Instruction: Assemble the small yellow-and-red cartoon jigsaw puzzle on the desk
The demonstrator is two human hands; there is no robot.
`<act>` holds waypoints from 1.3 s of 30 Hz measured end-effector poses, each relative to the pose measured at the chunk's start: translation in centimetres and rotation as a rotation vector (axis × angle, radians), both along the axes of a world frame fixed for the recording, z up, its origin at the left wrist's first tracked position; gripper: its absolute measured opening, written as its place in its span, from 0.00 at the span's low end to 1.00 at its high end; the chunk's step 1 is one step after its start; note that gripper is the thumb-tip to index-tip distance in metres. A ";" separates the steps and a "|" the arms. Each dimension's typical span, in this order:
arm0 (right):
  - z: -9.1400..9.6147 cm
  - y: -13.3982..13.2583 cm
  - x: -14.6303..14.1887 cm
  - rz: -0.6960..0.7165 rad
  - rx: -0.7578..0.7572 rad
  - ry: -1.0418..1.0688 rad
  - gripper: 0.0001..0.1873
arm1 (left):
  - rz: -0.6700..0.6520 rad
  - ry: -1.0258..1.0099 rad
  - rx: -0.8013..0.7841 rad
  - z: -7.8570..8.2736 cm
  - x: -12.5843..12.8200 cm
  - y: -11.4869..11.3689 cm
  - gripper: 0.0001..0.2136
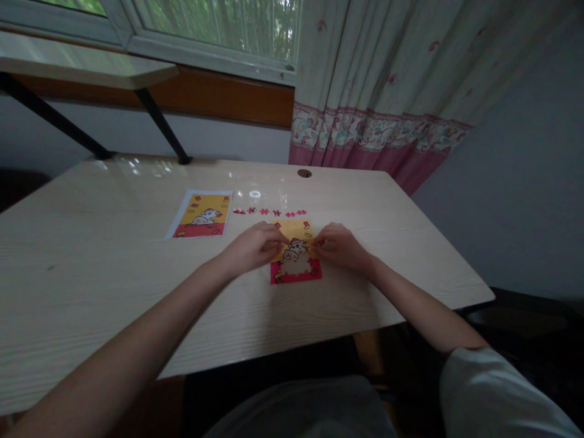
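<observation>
A small yellow and red jigsaw puzzle (295, 261) with a cartoon animal lies on the pale wooden table (114, 274). My left hand (253, 245) rests on the puzzle's left edge, fingers curled and pressing near the middle. My right hand (340, 245) sits on the right edge, its fingertips pinched toward the puzzle's centre. Both hands touch the puzzle; what the fingertips hold, if anything, is too small to see. A row of several loose red pieces (270, 212) lies just beyond the puzzle.
A printed picture (201, 214) of the same image lies flat to the left. A cable hole (304, 173) is near the table's far edge. A shelf on black brackets (82, 67), a window and a patterned curtain (374, 91) stand behind.
</observation>
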State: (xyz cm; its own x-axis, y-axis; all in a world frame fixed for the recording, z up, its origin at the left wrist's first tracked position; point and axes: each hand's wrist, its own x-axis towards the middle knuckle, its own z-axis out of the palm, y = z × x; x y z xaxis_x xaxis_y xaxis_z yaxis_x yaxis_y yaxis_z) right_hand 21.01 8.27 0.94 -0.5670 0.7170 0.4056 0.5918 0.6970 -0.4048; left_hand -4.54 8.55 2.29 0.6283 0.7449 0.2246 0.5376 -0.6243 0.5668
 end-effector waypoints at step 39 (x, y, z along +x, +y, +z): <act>1.5 -1.2 -0.1 0.231 0.100 -0.384 0.10 | -0.178 0.304 0.284 -1.1 1.7 -1.4 0.14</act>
